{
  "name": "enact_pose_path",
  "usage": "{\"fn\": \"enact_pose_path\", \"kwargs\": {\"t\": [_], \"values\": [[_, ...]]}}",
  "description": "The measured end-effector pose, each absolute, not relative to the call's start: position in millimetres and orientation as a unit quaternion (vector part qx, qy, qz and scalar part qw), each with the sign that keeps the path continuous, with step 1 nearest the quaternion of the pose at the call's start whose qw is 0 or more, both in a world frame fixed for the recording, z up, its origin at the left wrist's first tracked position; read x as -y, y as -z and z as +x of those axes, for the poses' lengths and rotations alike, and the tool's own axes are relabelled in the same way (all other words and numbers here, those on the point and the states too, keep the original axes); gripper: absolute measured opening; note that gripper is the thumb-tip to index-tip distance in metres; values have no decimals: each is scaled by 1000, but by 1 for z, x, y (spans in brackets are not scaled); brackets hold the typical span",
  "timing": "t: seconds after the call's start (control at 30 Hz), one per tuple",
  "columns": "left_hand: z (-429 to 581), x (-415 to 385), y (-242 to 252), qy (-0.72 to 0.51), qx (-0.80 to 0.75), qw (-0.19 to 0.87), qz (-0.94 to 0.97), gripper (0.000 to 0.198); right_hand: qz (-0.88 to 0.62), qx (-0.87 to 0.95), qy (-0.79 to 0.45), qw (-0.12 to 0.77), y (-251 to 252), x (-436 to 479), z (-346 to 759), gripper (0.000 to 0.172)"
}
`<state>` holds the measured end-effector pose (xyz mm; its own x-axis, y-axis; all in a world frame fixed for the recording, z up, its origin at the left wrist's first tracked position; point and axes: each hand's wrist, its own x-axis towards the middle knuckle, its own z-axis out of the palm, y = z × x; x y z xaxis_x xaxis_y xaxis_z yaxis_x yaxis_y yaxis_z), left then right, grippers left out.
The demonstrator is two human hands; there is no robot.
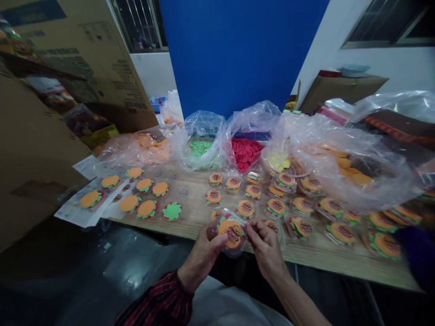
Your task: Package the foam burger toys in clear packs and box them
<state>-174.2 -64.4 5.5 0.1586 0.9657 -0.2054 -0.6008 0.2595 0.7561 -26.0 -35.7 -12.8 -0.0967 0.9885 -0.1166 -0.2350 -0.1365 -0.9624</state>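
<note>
Both my hands hold one small clear packet (231, 233) with an orange, green and red burger-shaped piece inside, just above the near edge of the wooden table (190, 217). My left hand (204, 256) pinches its left side, thumb on top. My right hand (267, 249) pinches its right edge with fingertips closed. Several more packed burger pieces (277, 208) lie in rows right behind the held one.
Unpacked orange and green pieces (142, 199) lie on white sheets at the left. Open plastic bags hold orange (149, 145), green (200, 147), red (244, 151) and yellow (277, 160) parts along the back. Cardboard boxes (41, 136) stand at the left, a blue panel (238, 50) behind.
</note>
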Motion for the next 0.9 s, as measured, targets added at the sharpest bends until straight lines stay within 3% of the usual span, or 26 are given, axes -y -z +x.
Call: {"fn": "enact_pose_path", "kwargs": {"t": [0.3,0.6,0.8,0.9], "values": [[-165,64,-9,-445,-364,739,352,40,-427,500,-637,402,-10,24,-5,26],[-155,66,-5,-448,-403,712,360,36,-461,465,-588,475,14,34,7,25],[-157,59,1,-344,-445,664,493,28,-404,653,-567,299,-11,29,13,13],[-156,58,2,-300,-457,650,527,23,-393,653,-584,281,-11,32,6,14]]}}
